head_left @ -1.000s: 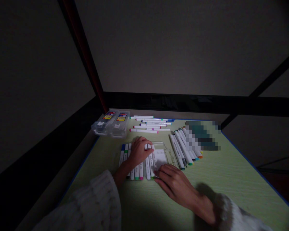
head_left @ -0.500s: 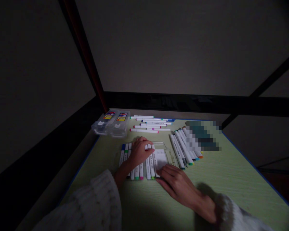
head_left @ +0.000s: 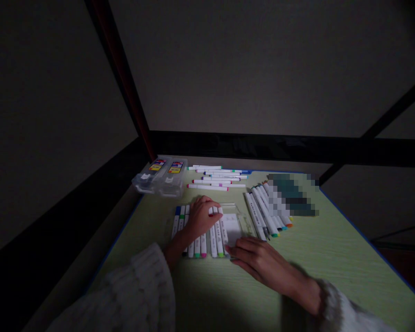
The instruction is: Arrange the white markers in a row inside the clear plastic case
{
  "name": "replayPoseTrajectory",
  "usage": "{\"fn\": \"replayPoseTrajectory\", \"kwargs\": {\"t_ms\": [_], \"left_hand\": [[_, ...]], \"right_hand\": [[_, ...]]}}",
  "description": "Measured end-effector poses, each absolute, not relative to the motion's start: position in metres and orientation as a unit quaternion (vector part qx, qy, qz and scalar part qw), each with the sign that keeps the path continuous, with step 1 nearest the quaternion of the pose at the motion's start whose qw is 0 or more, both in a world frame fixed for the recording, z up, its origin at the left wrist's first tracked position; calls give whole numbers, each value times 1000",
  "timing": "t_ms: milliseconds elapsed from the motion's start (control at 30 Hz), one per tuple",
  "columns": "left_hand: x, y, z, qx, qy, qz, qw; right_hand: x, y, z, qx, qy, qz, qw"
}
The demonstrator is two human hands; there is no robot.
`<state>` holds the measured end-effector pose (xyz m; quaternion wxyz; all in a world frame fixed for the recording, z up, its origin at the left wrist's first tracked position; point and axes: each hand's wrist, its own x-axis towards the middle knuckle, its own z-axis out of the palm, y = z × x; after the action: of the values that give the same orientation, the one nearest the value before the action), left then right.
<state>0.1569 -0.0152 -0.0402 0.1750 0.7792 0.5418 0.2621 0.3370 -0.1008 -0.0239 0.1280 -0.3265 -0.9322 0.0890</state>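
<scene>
A flat clear plastic case (head_left: 230,204) lies on the table with white markers (head_left: 197,246) side by side in it, their ends coloured. My left hand (head_left: 202,216) rests over the case, fingers bent at its far edge and thumb against the tops of the markers on the right; the fingertips are partly hidden. At the near right corner, my right hand (head_left: 259,258) has its fingers close together, thumb and fingertips at the lower end of the rightmost marker (head_left: 223,233) in the row. A white panel (head_left: 232,228) shows beside that marker.
Several loose markers (head_left: 261,210) lie in a pile on the right, by a blurred dark green object (head_left: 290,191). Thin pens (head_left: 207,187) lie spread across the back. Two clear boxes (head_left: 171,182) with yellow labels stand at the back left of the pale green table (head_left: 332,249).
My right hand has shifted slightly to the right along the near edge of the case, showing more of the rightmost marker's lower end. My left hand stays in place.
</scene>
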Motion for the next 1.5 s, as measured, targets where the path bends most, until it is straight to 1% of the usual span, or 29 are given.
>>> {"fn": "replayPoseTrajectory", "kwargs": {"t_ms": [467, 700, 1233, 1500], "left_hand": [[157, -16, -39, 778, 547, 257, 173], [157, -15, -41, 782, 544, 253, 167], [157, -16, -40, 778, 546, 253, 180], [157, -16, -39, 781, 544, 249, 176]], "right_hand": [[339, -100, -24, -326, -929, 109, 139], [340, -100, -27, -334, -930, 102, 118], [339, -101, -26, -333, -927, 108, 137], [337, -101, -23, -340, -927, 112, 109]]}}
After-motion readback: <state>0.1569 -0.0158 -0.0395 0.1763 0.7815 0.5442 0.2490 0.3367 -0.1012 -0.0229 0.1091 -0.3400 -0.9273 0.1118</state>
